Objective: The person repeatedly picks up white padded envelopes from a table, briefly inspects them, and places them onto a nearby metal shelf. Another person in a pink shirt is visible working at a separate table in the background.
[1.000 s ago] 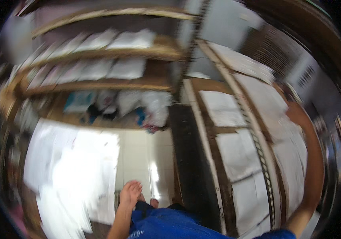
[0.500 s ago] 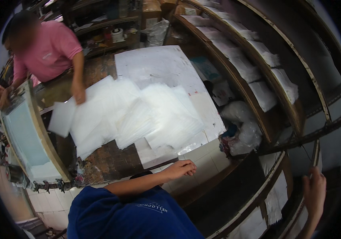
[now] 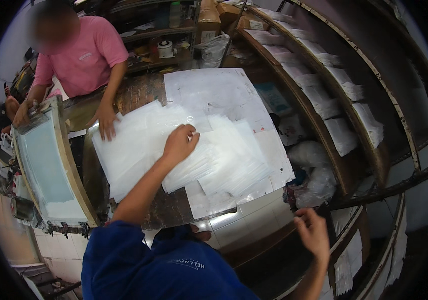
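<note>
My left hand [image 3: 180, 145] is over the middle of a spread of thin white translucent plastic sheets [image 3: 234, 155] on the table. Its fingers are curled in with the thumb close against them, beside the edge of a top sheet; whether they grip it is hidden. My right hand [image 3: 313, 232] hangs past the table's near right corner, fingers loosely bent and apart, nothing in it. Across the table, a person in a pink shirt lays one hand [image 3: 106, 121] on the left end of the sheets. That person's other hand [image 3: 22, 114] is on a tilted wood-framed screen [image 3: 49, 160].
A white board [image 3: 209, 90] lies under the sheets on the dark wooden table [image 3: 141, 95]. Slanted rack shelves [image 3: 319, 102] with stacked sheets rise on the right. Clear plastic bags [image 3: 311, 172] sit by the right corner. Lower racks [image 3: 346, 250] stand near my right arm.
My left hand has moved from the near edge up over the sheets. My right hand has come in leftward from the right racks. The other person's sheet at the left end now lies with the spread.
</note>
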Available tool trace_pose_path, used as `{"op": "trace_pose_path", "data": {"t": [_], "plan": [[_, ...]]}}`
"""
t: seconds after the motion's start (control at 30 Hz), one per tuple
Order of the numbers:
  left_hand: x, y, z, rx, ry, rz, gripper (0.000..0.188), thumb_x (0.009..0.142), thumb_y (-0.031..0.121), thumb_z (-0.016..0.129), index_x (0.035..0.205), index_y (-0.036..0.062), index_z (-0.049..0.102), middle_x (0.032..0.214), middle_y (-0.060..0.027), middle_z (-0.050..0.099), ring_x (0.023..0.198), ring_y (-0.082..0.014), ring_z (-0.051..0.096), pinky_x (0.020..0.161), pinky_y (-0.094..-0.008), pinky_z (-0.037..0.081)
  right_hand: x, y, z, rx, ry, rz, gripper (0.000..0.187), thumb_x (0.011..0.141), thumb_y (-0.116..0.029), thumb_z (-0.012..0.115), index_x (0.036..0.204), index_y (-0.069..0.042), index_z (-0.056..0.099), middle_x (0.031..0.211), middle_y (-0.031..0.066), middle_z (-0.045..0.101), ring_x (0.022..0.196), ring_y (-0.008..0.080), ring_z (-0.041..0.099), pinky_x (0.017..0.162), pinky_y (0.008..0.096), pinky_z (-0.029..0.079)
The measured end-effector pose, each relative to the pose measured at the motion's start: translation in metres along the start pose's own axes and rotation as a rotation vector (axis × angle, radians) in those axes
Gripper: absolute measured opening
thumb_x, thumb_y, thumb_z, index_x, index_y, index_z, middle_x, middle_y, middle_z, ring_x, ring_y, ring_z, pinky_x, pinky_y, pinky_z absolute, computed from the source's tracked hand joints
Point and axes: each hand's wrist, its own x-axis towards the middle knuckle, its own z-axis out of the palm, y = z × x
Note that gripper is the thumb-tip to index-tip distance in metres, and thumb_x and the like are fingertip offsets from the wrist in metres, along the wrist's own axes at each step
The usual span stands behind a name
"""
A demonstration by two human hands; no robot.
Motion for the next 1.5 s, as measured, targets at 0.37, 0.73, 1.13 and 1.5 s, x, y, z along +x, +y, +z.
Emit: {"op": "trace_pose_path", "data": {"t": [0.37, 0.73, 1.13, 1.5], "plan": [[0.103, -0.004, 0.083, 0.921, -0.447, 0.144, 0.022, 0.079, 0.019, 0.06, 0.093, 0.0023, 0.065, 0.095, -0.012, 0.063, 0.091, -0.0266, 0.06, 0.08, -0.0383, 0.045, -0.077, 0.062, 0.083, 0.348, 0.104, 0.362, 0.022, 0.085, -0.019, 0.064, 0.097, -0.001, 0.061, 0.071, 0.0064, 0.062, 0.062, 0.0114, 0.055, 0.056, 0.0263, 0.043], [-0.051, 0.056, 0.067, 0.377, -0.055, 0.944, 0.025, 0.077, 0.012, 0.056, 0.1, -0.0002, 0.061, 0.071, -0.0056, 0.049, 0.068, -0.0208, 0.05, 0.06, -0.0367, 0.037, -0.015, 0.004, 0.174, 1.024, 0.124, 0.311, 0.045, 0.091, -0.015, 0.057, 0.133, -0.005, 0.043, 0.089, 0.0048, 0.058, 0.078, 0.0081, 0.054, 0.063, 0.0241, 0.045], [-0.184, 0.061, 0.078, -0.225, -0.496, 1.02, 0.014, 0.077, 0.02, 0.068, 0.08, 0.0089, 0.059, 0.067, -0.0017, 0.047, 0.062, -0.018, 0.049, 0.057, -0.0324, 0.037, -0.016, 0.032, 0.211, 1.005, 0.292, 0.355, 0.016, 0.096, -0.014, 0.046, 0.105, -0.006, 0.058, 0.08, -0.0036, 0.051, 0.067, 0.0031, 0.043, 0.058, 0.0196, 0.036], [-0.194, 0.004, 0.125, -0.725, -1.196, -0.369, 0.027, 0.094, 0.013, 0.047, 0.117, 0.0007, 0.053, 0.107, -0.0112, 0.06, 0.099, -0.0205, 0.061, 0.081, -0.031, 0.049, -0.059, 0.075, 0.232, 0.899, 0.365, 0.433, 0.009, 0.095, -0.013, 0.049, 0.098, -0.006, 0.055, 0.083, -0.004, 0.05, 0.074, 0.0048, 0.043, 0.067, 0.0198, 0.037]]}}
